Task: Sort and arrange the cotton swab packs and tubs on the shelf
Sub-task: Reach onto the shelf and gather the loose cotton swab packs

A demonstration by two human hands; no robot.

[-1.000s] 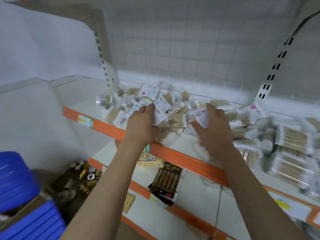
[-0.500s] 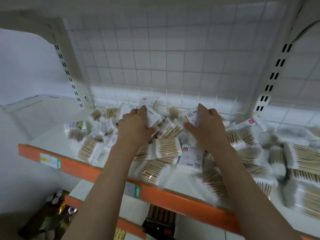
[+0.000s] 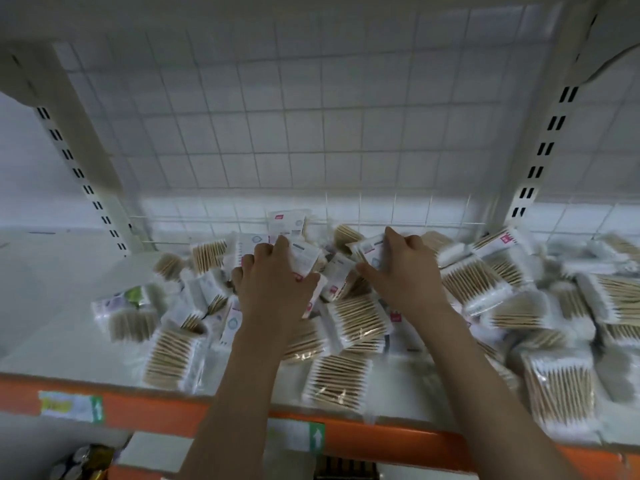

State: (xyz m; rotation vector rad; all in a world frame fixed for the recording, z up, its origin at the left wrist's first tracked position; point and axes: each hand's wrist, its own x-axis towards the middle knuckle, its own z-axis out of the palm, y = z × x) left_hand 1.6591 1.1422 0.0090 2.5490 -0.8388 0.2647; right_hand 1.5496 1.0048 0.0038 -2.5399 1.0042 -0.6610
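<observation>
A loose heap of clear cotton swab packs with wooden sticks covers the white shelf from the middle to the right edge. My left hand grips a white-labelled swab pack over the middle of the heap. My right hand pinches another labelled pack beside it, a little further back. Both packs are held above the pile, close to the wire grid back panel. No tubs can be made out.
The shelf's front edge is an orange rail with price tags. Slotted white uprights stand at the left and right. A wire grid backs the shelf. A lower shelf with goods shows below.
Both hands have lifted and reached further back over the heap, each still holding its pack. The camera has tilted up, so the lower shelves have dropped out of view.
</observation>
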